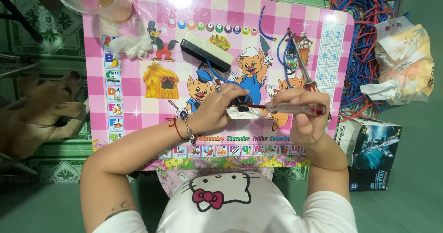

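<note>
1. While the person leans over the pink cartoon-printed table (138, 99), the left hand (214, 107) is closed around a small white switch part (242, 111), pinning it flat on the table near the front edge.
2. Just right of the switch part, the right hand (302, 117) is wrapped around the clear red-tipped handle of a screwdriver (295, 109), held level with its shaft pointing left so that its tip meets the switch part.
3. Behind the switch part, toward the far side of the table, a black-and-white rectangular block (206, 50) lies at a slant.
4. Behind and right of the switch part, a second screwdriver (301, 62) lies on the table among loose blue wires (281, 48).
5. Far behind and left of the switch part, a clear plastic cup (99, 0) with a brownish drink stands at the table's corner, with a crumpled white tissue (131, 46) near it.
6. Off the table to the left, a tan dog (39, 113) lies on the green floor.
</note>
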